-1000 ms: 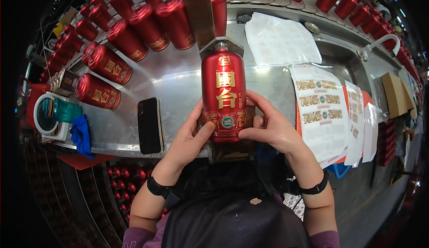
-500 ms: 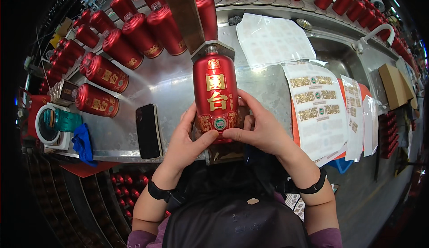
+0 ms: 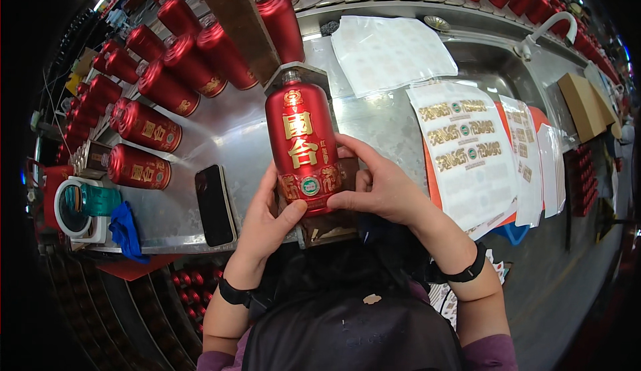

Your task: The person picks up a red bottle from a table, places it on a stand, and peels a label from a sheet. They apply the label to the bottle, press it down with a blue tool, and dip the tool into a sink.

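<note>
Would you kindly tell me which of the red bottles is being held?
It is the front-centre red bottle, gripped near its base between the left hand and the right hand; neither touches the other bottles.

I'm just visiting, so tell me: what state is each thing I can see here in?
Red bottle: held in both hands, gold-lettered front showing, no cap visible
Left hand: closed against the bottle's lower part
Right hand: same, on the other side
Phone: lying flat, screen dark
Sticker sheet: flat, patterned rows at one end, the rest pale
Blue cloth: crumpled
Black wristbands: fastened
Faucet: no running water visible
</note>
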Motion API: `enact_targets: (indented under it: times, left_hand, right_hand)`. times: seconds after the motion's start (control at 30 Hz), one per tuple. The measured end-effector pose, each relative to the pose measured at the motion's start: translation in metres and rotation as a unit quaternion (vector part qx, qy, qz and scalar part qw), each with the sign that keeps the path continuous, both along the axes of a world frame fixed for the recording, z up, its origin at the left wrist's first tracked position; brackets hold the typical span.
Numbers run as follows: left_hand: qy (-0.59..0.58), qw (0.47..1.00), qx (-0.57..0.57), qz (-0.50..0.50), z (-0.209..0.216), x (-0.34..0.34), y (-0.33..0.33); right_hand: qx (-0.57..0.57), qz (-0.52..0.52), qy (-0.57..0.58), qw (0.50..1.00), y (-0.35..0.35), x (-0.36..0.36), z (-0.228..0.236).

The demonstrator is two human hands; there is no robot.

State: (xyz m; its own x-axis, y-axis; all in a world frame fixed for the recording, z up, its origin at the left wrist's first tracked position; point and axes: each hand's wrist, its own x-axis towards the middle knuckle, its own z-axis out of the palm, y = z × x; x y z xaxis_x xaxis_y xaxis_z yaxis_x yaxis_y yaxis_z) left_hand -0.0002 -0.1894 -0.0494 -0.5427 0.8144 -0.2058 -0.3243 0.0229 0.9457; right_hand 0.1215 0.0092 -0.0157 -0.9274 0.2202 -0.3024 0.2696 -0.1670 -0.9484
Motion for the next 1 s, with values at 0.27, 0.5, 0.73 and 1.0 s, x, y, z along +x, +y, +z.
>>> enact_targets:
  times: [0.27, 0.5, 0.73, 1.0]
  left_hand:
    - [-0.025, 1.000, 0.014, -0.006, 0.003, 0.002, 0.002]
    - [-0.035, 0.999, 0.009, -0.003, 0.006, 0.003, 0.003]
    - [0.091, 0.994, -0.048, -0.030, -0.001, -0.002, -0.004]
    - [-0.003, 0.998, -0.042, 0.041, -0.012, -0.012, -0.005]
  right_hand:
    - [0.018, 0.003, -0.019, 1.000, 0.005, 0.004, -0.009]
    - [0.077, -0.014, -0.001, 0.997, -0.007, -0.001, -0.010]
    - [0.139, -0.002, 0.006, 0.990, -0.007, -0.001, -0.008]
    - [0.042, -0.006, -0.016, 0.999, -0.004, -0.001, -0.007]
